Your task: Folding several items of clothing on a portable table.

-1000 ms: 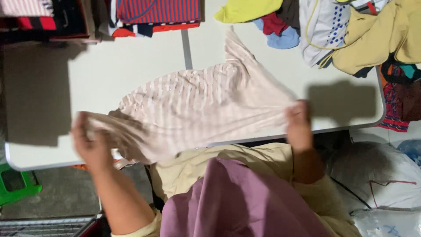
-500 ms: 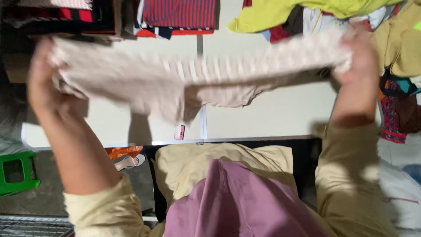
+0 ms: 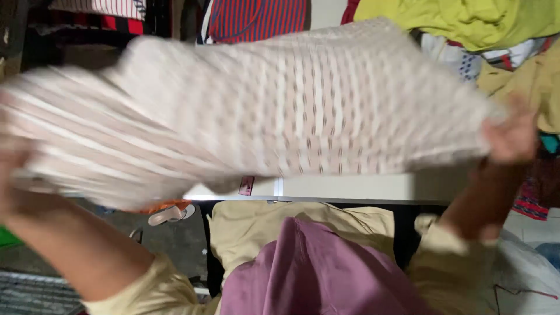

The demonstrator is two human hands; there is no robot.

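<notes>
Pale pink-and-white striped knit garment (image 3: pixel 262 116), thin and loosely woven, hangs spread in the air above the near edge of the white table (image 3: pixel 361 188), blurred across most of the view. It stretches between both hands: the left hand (image 3: pixel 14 175) closes on its left edge, largely wrapped in cloth, and the right hand (image 3: pixel 513 137) pinches its right edge, fingers curled around the fabric. Both grips sit at the very margins, so a slack pinch could let one side drop off the near edge toward the floor. The far side of the cloth also lies close to the yellow-green crumpled fabric (image 3: pixel 461 20) and the red-and-blue striped folded cloth (image 3: pixel 256 17), where it might snag or drag the heap.
</notes>
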